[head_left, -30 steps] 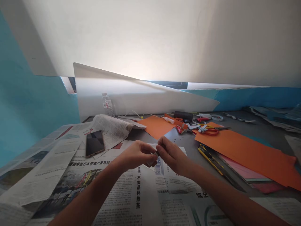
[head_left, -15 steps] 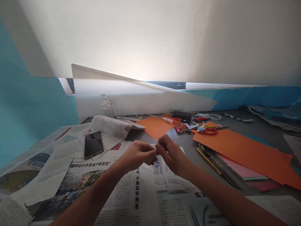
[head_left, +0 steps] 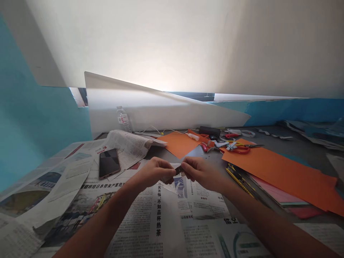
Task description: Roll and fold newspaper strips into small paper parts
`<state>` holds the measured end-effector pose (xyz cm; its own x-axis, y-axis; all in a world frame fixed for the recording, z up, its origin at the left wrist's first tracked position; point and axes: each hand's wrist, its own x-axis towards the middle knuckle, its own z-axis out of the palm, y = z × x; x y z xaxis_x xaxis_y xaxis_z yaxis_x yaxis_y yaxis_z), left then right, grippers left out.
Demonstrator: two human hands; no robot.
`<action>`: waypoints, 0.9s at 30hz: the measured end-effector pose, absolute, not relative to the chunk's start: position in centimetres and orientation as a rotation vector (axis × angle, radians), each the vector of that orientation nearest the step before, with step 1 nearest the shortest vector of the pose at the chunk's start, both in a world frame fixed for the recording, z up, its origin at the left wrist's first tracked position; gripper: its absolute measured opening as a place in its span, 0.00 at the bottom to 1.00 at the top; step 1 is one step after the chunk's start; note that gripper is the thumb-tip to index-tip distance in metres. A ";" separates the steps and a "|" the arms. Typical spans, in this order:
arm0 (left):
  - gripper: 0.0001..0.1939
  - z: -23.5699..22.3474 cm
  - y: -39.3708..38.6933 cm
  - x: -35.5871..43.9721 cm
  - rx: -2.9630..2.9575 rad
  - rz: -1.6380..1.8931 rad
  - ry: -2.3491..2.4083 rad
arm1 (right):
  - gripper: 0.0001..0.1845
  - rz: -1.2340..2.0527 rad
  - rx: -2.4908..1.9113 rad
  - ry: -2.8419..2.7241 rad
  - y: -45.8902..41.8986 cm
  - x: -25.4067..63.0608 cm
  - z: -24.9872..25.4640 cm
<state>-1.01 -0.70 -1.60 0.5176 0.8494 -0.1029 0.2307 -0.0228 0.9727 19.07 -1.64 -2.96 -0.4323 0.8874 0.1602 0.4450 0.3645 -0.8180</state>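
Both my hands meet above the spread newspaper (head_left: 161,229) at the middle of the table. My left hand (head_left: 156,172) is closed in a pinch on one end of a small dark piece (head_left: 179,170). My right hand (head_left: 200,172) pinches the other end of that same piece. The piece is too small and too covered by my fingers to name. A phone (head_left: 109,163) lies face up on the newspaper to the left of my left hand.
Orange paper sheets (head_left: 271,168) cover the right side, with red-handled scissors (head_left: 240,148), a yellow-and-black utility knife (head_left: 239,179) and a glue tube (head_left: 193,136) among them. A water bottle (head_left: 123,120) stands at the back left before a leaning white board (head_left: 161,107).
My hands have risen slightly and turned, so the right hand now lies flatter, still pinching the small piece with the left. The view shifted a little.
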 end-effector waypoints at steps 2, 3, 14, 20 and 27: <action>0.11 -1.4 -0.7 -1.1 1.563 0.633 0.952 | 0.19 0.939 -1.158 -2.019 -1.9 19.0 -2.8; 0.11 -1.4 -0.7 -1.1 1.566 0.631 0.947 | 0.19 0.948 -1.153 -2.013 -1.9 18.9 -2.8; 0.13 -1.8 -0.2 -1.7 1.679 0.644 0.932 | 0.11 0.967 -1.104 -1.891 -2.1 18.4 -3.1; 0.09 -2.0 -0.6 -0.8 1.805 0.830 1.089 | 0.13 0.800 -1.233 -1.782 -1.8 18.4 -3.2; 0.10 -3.3 -1.6 1.7 1.637 1.247 1.111 | 0.14 0.104 -0.936 -1.714 -2.8 17.0 -5.1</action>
<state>1.67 -1.62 -3.35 0.1359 0.9472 0.2906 0.1803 -0.3120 0.9328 17.02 -2.84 -5.05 -0.0605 0.6263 0.7772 0.5278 0.6809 -0.5077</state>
